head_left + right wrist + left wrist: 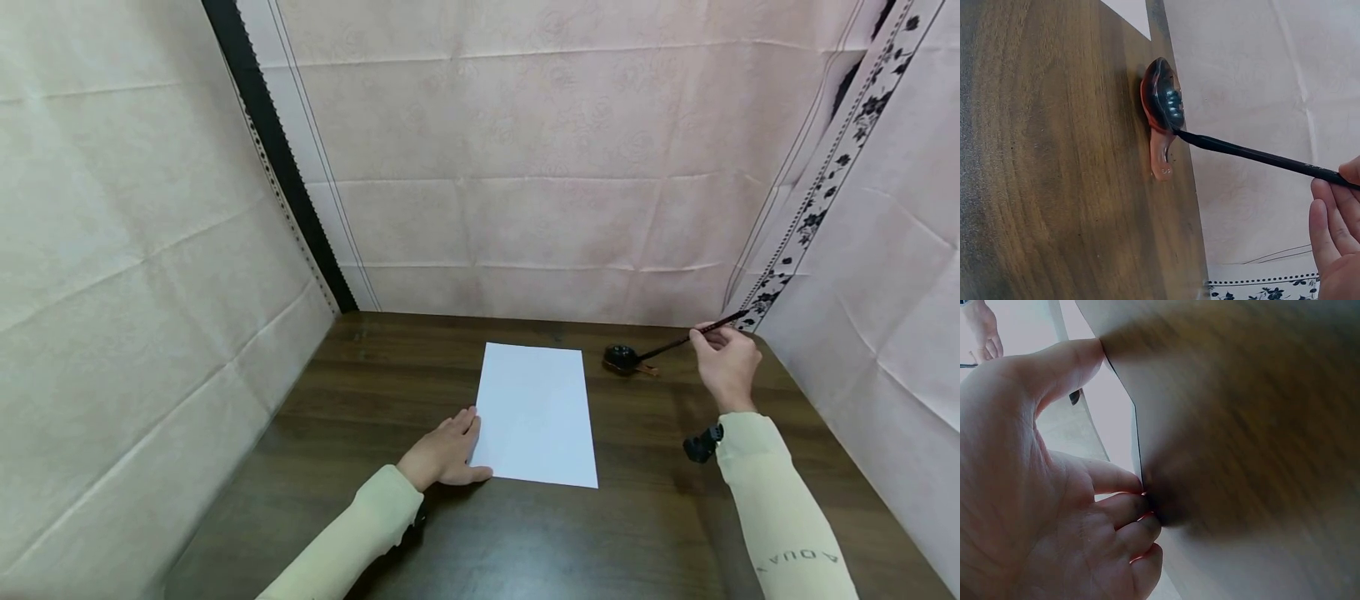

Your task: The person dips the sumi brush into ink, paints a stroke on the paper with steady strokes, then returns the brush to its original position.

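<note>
A white sheet of paper (536, 417) lies on the brown table. My left hand (448, 454) rests at its lower left corner, fingers straight and thumb spread; in the left wrist view, the fingertips and thumb of that hand (1016, 462) touch the sheet's edge. My right hand (727, 367) pinches the shaft of a dark writing brush (1260, 157) between thumb and fingers. The brush slants down leftward, its tip at the rim of a small, glossy black ink dish (1163, 94) with a reddish-brown handle (1160, 156). This dish stands to the right of the paper's upper part.
Pale cloth (525, 167) hangs behind the table (315, 492) and along both sides. A black strip (277, 158) runs down the left corner, and a floral border (847, 158) down the right. A black wrist device (702, 444) sits at the right cuff.
</note>
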Action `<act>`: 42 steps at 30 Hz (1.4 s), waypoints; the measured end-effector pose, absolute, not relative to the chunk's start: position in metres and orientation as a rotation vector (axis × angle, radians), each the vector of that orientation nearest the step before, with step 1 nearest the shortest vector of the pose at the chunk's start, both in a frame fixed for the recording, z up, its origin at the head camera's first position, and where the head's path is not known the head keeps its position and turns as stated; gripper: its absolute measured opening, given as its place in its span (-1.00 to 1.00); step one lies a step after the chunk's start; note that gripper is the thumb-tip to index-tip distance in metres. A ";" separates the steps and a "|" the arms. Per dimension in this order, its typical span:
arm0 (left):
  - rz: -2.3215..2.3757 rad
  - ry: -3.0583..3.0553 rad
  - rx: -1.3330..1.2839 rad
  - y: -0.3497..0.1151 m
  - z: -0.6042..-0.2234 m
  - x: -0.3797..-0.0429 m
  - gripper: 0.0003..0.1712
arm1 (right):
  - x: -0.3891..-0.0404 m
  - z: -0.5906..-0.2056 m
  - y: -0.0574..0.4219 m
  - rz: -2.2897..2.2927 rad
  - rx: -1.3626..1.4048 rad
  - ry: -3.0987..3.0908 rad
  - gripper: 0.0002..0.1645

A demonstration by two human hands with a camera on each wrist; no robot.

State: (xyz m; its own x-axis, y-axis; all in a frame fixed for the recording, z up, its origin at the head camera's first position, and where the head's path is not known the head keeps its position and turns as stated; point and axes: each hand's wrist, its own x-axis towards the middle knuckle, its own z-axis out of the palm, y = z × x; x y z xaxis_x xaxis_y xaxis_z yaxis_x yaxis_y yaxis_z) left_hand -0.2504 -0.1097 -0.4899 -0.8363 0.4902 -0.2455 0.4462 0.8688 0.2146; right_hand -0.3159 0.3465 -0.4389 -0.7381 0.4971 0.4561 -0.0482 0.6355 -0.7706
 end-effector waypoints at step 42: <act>0.185 2.747 0.703 -0.108 -0.489 -0.252 0.12 | -0.314 -0.340 0.270 1.218 0.147 -2.060 -0.74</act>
